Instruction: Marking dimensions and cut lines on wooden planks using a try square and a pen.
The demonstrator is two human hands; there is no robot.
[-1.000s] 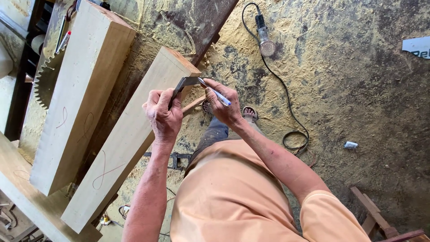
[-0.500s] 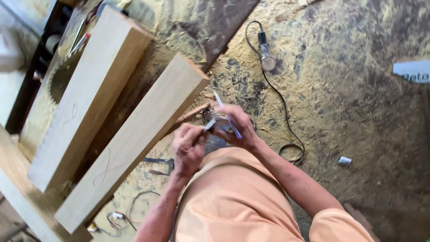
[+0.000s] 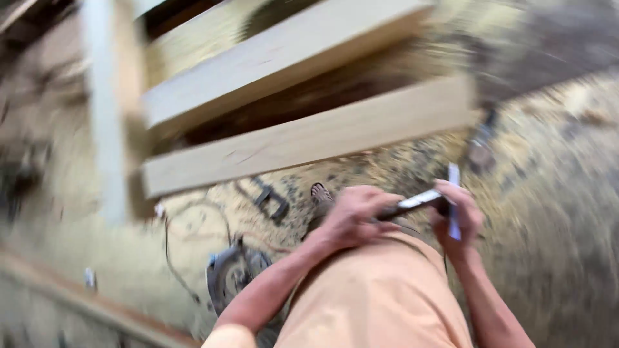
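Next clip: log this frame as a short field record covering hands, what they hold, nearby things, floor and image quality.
left hand: left hand grips one end of a dark flat metal tool in front of the body
right hand: right hand holds the tool's other end, with a pale blue pencil-like stick between its fingers
lumber: two long pale wooden beams lie beyond the hands
floor: sawdust-covered floor; circular saw with cord beside the person's left arm
clothing: orange shirt
image quality: heavy motion blur, small details unreadable
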